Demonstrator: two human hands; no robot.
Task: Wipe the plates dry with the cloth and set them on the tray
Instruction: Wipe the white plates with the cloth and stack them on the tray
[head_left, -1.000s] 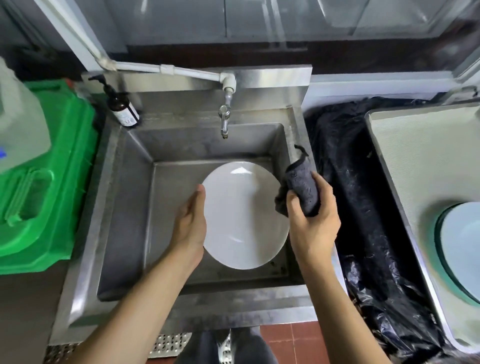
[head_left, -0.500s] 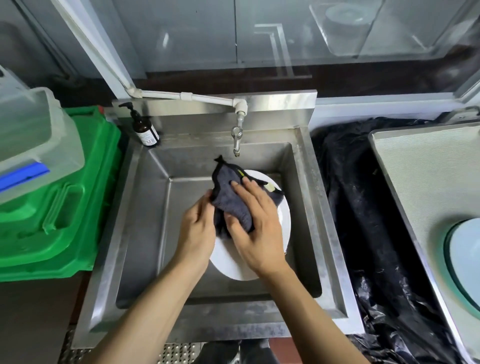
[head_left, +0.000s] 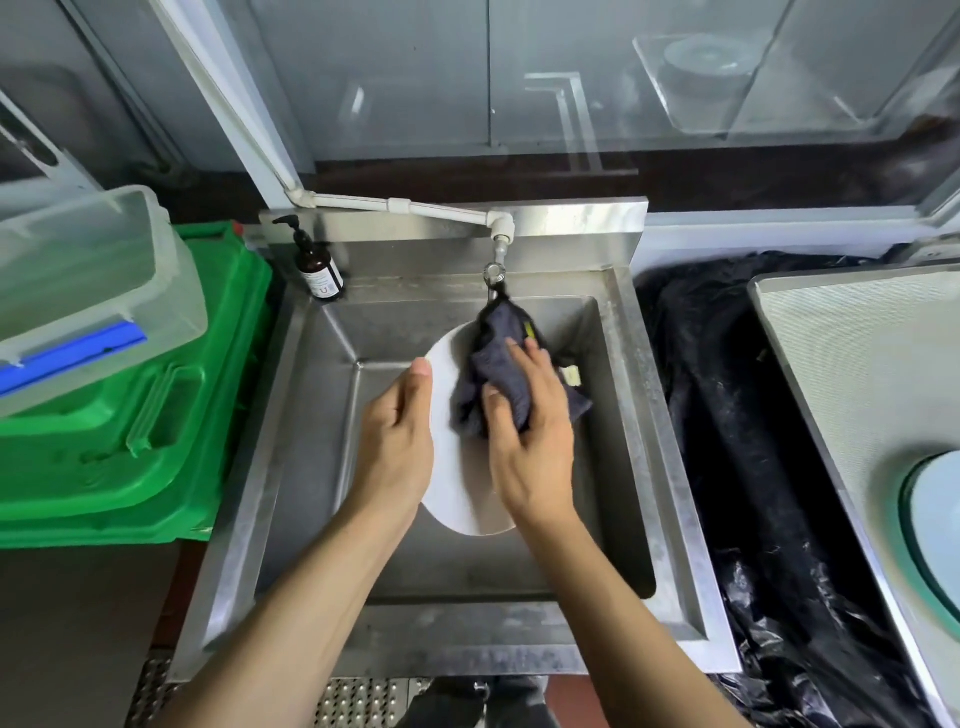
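Head view: mid-frame over the steel sink (head_left: 613, 415), left hand (head_left: 397, 447) grips the round white plate (head_left: 457, 499), right hand (head_left: 530, 447) presses the dark cloth (head_left: 498, 364) on it; one pale plate (head_left: 940, 535) already sits on the grey tray (head_left: 857, 374) at right, so halfway-ish.

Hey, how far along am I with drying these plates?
Done: one plate already sits on the tray at the right edge. In hand: your left hand holds a white plate over the sink while your right hand presses the cloth against it. Left: finish wiping, then set it on the tray.
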